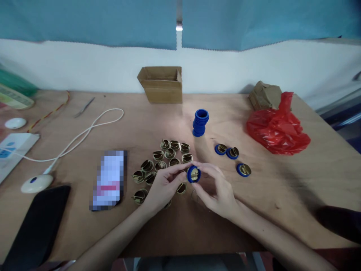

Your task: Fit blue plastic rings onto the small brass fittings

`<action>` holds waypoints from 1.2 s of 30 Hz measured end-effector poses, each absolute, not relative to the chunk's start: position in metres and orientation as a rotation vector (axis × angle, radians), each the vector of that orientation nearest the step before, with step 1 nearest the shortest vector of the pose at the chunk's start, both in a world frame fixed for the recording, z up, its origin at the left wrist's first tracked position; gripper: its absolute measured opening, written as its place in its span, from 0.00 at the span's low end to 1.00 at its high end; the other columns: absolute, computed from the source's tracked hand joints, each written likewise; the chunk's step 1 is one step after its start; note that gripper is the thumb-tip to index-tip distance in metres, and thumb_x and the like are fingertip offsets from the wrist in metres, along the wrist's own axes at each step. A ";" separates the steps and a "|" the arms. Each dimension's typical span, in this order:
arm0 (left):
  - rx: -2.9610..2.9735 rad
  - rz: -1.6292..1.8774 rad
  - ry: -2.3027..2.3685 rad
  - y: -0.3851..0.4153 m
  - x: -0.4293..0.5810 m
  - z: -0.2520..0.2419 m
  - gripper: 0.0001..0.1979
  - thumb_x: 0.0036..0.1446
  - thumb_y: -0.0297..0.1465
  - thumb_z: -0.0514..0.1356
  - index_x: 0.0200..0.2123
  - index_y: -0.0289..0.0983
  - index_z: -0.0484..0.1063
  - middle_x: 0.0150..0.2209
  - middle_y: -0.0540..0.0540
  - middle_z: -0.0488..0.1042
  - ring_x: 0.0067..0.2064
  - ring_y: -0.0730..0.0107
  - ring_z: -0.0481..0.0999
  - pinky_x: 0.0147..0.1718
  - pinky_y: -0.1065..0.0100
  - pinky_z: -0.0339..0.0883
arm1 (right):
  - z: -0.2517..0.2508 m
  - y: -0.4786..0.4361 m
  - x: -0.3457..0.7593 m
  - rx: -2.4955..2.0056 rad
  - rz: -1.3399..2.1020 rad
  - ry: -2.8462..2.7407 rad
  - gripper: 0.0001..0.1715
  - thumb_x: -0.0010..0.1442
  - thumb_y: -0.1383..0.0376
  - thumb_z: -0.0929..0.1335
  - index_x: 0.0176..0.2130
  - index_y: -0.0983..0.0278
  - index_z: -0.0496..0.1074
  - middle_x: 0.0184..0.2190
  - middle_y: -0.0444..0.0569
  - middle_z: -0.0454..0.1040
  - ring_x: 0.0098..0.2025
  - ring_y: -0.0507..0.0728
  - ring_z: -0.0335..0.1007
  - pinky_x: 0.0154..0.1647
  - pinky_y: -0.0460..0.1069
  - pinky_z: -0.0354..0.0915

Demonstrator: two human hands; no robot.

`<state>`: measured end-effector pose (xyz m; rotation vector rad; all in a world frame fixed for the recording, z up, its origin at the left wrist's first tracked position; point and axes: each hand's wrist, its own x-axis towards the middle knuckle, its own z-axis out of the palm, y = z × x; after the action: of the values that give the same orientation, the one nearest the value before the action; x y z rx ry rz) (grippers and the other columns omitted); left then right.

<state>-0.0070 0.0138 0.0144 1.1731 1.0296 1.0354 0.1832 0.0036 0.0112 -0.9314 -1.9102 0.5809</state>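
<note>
Between my two hands, a round brass-coloured fitting with a blue ring around it is held just above the table. My left hand pinches its left edge, and my right hand grips the right edge with thumb and fingers. Several brass fittings without blue rings lie in loose rows on the left, some hidden behind my left hand. On the right rest three brass fittings in blue rings. Beyond my hands stands a leaning stack of blue rings.
An open cardboard box stands against the wall. At right sit a red plastic bag and a crumpled brown package. On the left are a phone with a blurred screen, a black phone-like object and a white cable.
</note>
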 end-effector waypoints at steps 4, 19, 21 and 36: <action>1.145 1.015 1.024 0.012 -0.006 0.015 0.14 0.60 0.36 0.65 0.49 0.39 0.81 0.48 0.43 0.83 0.49 0.58 0.82 0.52 0.56 0.77 | 0.011 0.005 0.184 -0.935 0.529 -1.966 0.37 0.61 0.71 0.71 0.65 0.55 0.59 0.58 0.53 0.73 0.59 0.64 0.71 0.57 0.64 0.72; 1.045 1.051 0.842 0.011 -0.003 0.022 0.21 0.64 0.30 0.62 0.59 0.38 0.64 0.51 0.37 0.81 0.52 0.60 0.81 0.50 0.62 0.77 | 0.012 0.010 0.191 -0.867 0.816 -1.854 0.33 0.63 0.66 0.67 0.64 0.59 0.56 0.60 0.58 0.69 0.61 0.66 0.68 0.57 0.65 0.71; 1.035 1.070 0.842 0.010 -0.003 0.022 0.20 0.64 0.29 0.62 0.57 0.38 0.64 0.49 0.38 0.81 0.50 0.62 0.82 0.46 0.66 0.78 | 0.012 0.011 0.192 -0.944 0.819 -1.779 0.26 0.65 0.65 0.65 0.61 0.59 0.58 0.51 0.56 0.72 0.50 0.62 0.74 0.49 0.60 0.75; 1.063 1.053 0.817 0.007 0.000 0.020 0.19 0.63 0.26 0.61 0.56 0.38 0.63 0.52 0.38 0.79 0.53 0.62 0.81 0.54 0.62 0.75 | 0.009 0.010 0.184 -0.971 1.178 -1.587 0.10 0.70 0.63 0.62 0.51 0.57 0.59 0.30 0.41 0.66 0.28 0.52 0.64 0.27 0.47 0.65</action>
<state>0.0000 0.0071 0.0197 1.0634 0.8172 1.0532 0.1838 0.0103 0.0093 -0.9706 -1.5872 1.1775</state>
